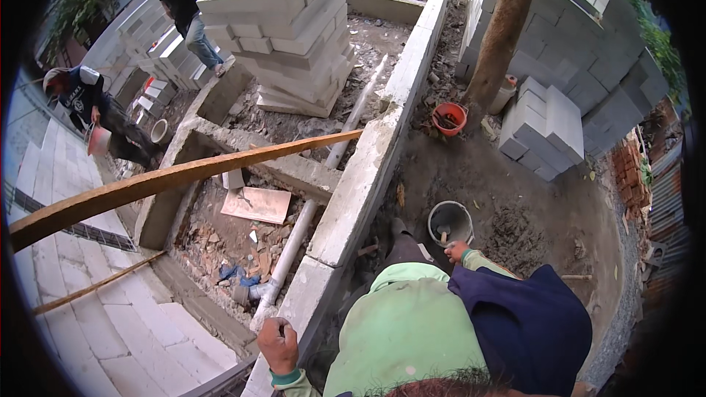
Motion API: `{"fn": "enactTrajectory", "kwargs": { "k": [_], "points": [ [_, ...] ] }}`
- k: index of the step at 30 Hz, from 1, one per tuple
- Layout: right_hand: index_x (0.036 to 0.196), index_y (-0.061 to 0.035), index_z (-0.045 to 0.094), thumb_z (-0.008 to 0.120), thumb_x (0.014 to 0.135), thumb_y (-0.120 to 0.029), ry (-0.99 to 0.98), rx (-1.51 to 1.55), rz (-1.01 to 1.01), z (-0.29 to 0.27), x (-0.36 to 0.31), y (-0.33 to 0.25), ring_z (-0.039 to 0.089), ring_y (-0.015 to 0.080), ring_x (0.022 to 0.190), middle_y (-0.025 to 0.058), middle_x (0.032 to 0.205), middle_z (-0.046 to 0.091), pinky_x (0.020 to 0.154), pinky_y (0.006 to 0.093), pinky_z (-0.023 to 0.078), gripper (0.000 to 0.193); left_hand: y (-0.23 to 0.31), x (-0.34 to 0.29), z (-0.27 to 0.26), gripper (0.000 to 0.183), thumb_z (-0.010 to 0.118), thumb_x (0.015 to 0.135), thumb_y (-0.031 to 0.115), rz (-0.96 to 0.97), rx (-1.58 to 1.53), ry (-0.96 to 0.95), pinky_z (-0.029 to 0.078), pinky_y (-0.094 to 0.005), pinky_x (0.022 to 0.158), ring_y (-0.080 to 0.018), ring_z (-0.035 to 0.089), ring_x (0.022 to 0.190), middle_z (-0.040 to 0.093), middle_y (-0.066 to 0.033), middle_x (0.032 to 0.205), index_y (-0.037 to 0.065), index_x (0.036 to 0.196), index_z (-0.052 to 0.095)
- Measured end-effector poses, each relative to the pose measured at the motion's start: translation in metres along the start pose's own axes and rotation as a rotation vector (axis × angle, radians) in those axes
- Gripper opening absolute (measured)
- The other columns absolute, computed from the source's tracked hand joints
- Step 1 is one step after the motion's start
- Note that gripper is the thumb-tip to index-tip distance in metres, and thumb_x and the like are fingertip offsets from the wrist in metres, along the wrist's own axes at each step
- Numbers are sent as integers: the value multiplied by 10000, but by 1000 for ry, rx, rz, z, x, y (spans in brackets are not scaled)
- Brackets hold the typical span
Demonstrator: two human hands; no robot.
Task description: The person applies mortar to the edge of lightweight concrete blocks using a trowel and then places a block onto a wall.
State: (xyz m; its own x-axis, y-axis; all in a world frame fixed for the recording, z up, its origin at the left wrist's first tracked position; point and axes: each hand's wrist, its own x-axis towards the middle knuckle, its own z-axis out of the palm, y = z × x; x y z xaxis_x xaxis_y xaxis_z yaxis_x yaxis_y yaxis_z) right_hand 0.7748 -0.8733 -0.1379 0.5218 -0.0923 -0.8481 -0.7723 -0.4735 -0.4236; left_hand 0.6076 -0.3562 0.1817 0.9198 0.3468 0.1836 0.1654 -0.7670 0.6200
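Note:
A pale bucket point(471, 222) with grey mix in it stands on the muddy ground ahead of me. My right hand point(457, 251) is closed at its near rim, seemingly on the bucket's handle. Inside the bucket a short light tool handle point(443, 237) sticks up beside that hand. To the left, my left hand point(278, 345) is curled into a loose fist by the near end of the low concrete wall point(334, 231). Whatever its fingers may hold is hidden. A heap of wet grey mortar point(518, 231) lies right of the bucket.
Left of the wall, a long wooden plank point(184, 169) spans a rubble pit with a grey pipe point(290, 250). Block stacks point(294, 37) stand beyond. Ahead right are a red bucket point(449, 118), a tree trunk point(506, 29) and white blocks point(540, 125). Two people point(92, 110) work far left.

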Motion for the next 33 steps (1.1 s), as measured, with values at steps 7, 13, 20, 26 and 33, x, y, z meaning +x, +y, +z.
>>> {"fn": "enactTrajectory", "kwargs": {
  "k": [7,13,20,26,33],
  "points": [
    [1125,-58,617,633,902,-206,30,-53,10,-4,-15,-7,594,169,586,48,841,646,474,351,443,268,7,-2,1,4,559,742,33,-26,-13,-18,445,-421,592,-355,568,630,564,-152,692,33,739,561],
    [1174,-73,607,639,900,-229,38,-57,20,-2,-16,-2,621,171,619,52,881,662,495,353,471,317,6,-1,1,10,554,748,38,-26,-22,-21,445,-417,594,-351,566,629,562,-153,691,32,744,561],
    [1165,-73,607,646,895,-248,15,-80,18,1,-9,-4,601,162,596,38,844,646,468,355,448,323,9,-2,-2,21,559,757,43,-6,0,-49,450,-415,598,-357,567,632,565,-160,696,30,742,553],
    [1099,-82,629,639,892,-231,-9,-101,-11,1,1,-3,589,156,592,30,824,636,456,343,429,255,23,-1,-19,167,608,774,63,-252,-99,-206,470,-355,605,-240,586,627,613,-117,751,-1,928,622],
    [1028,-52,660,649,864,-250,77,-92,-50,-1,-14,-6,669,184,664,72,830,684,529,357,533,258,34,-4,-42,415,673,783,64,-156,-272,-42,505,-301,712,-156,609,748,661,-111,939,-42,1172,576]
  ]
}}
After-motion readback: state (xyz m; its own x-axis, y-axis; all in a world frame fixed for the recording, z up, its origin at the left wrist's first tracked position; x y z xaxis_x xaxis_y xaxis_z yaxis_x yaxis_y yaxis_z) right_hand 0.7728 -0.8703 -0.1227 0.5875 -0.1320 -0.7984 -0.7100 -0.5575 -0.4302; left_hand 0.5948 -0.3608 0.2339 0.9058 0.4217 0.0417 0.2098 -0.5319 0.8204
